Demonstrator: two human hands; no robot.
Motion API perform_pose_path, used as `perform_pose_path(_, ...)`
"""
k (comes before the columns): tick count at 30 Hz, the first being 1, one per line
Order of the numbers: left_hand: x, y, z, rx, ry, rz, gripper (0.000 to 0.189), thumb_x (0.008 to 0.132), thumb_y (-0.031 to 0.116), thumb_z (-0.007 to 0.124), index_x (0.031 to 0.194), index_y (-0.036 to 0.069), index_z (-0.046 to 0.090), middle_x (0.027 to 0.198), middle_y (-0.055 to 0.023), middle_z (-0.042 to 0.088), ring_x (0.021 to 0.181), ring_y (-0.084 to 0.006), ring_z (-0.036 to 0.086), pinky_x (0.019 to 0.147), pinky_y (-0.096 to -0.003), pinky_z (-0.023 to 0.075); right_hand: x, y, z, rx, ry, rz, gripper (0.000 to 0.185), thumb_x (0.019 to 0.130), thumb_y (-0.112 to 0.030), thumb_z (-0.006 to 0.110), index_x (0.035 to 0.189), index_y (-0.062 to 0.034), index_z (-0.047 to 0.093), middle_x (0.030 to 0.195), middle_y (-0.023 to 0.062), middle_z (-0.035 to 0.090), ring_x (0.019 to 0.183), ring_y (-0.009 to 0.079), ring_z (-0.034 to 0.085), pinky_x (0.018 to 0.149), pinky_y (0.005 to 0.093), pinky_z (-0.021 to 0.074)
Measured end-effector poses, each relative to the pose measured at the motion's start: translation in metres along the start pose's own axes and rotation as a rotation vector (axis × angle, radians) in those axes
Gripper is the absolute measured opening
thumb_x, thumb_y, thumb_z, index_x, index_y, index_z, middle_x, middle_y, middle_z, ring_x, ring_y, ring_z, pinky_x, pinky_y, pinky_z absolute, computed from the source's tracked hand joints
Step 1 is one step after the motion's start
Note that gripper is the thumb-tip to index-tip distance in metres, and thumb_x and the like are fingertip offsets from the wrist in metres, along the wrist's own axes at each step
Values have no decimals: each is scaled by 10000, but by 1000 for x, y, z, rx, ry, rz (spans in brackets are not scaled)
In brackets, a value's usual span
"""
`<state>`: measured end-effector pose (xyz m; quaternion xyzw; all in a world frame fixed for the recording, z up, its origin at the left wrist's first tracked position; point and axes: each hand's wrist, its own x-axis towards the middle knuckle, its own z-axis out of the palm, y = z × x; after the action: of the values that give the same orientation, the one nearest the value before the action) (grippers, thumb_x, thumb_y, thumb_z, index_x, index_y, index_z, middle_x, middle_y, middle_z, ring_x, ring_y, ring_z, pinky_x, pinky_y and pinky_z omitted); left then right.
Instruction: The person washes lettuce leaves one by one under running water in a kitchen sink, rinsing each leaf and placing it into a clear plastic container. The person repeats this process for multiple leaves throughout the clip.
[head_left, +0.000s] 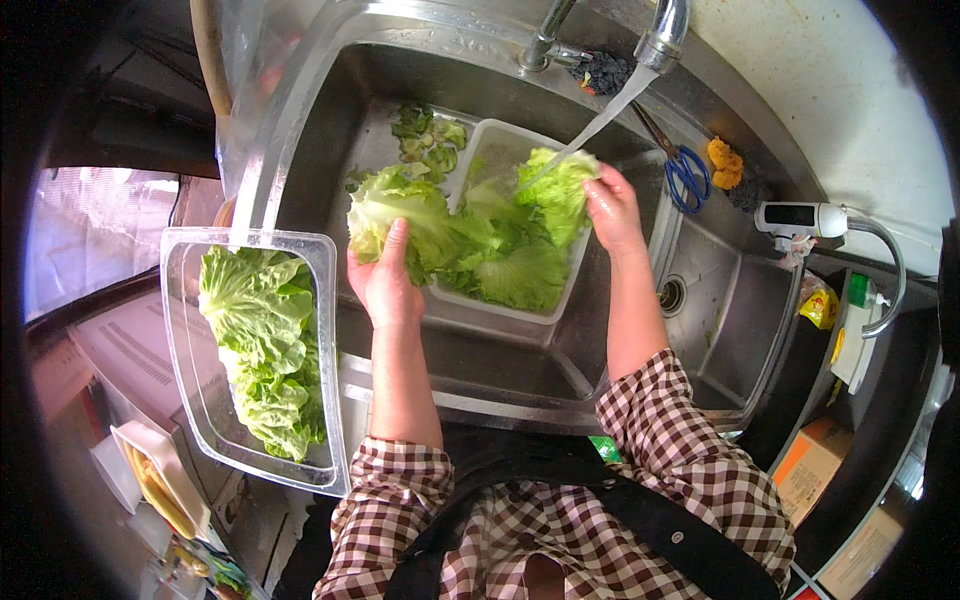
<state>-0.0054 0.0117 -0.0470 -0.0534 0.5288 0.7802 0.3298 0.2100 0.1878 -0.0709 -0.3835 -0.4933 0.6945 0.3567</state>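
Observation:
My left hand (386, 281) holds several pale green lettuce leaves (401, 206) over the left edge of a translucent plastic tub in the metal sink. In my right hand (611, 206) is a bright lettuce leaf (555, 195), pinched at its edge under the water running from the faucet (660, 49). Lettuce leaves (525, 274) lie in water inside the tub (566, 311). Wilted leaf scraps (427, 142) rest on the sink bottom behind my left hand. Left of the sink, a clear plastic container (330, 345) holds more lettuce (262, 352).
Behind the sink lie blue-handled scissors (686, 180), a yellow-orange scrubber (724, 163) and dark scouring pads (604, 73). A smaller basin with a drain (671, 294) adjoins on the right. A white tap heater (802, 219) with a curved spout stands beyond it. Cardboard boxes (814, 461) sit lower right.

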Motion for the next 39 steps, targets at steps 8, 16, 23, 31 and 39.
perform_pose_path(8,-6,6,-5,-9,10,9,374,783,-11,665,1132,23,533,1085,-82,596,971,-177,570,865,-315,453,9,-3,50,766,52,264,396,825,-338,569,1100,-52,569,1019,88,615,950,230,583,846,380,468)
perform_pose_path(16,-7,11,-12,49,71,25,445,775,-5,672,1181,22,492,1138,-94,569,1002,-193,559,877,-326,448,23,-7,63,564,138,540,259,831,-214,549,1016,-34,559,935,110,598,866,257,594,796,400,493)
perform_pose_path(23,-7,1,-4,67,52,-51,389,769,1,684,1122,11,520,1059,-97,599,942,-183,577,844,-306,460,9,-56,61,358,184,346,257,855,-154,553,1063,-3,559,965,104,616,861,230,607,764,367,503)
perform_pose_path(31,-18,-31,67,-135,-278,-183,328,801,-31,604,1115,16,520,1064,-95,596,914,-169,591,781,-283,496,-50,-67,104,-1201,-273,-398,609,868,-305,554,1347,-12,316,1402,252,246,1271,409,319,1031,455,315)
perform_pose_path(39,-20,-33,81,-364,-386,-438,392,826,79,624,1186,30,476,1133,-96,564,1014,-187,553,873,-338,444,-32,-59,79,-1095,-235,-503,424,828,-143,584,1227,-31,498,1310,181,432,1190,336,445,985,393,372)
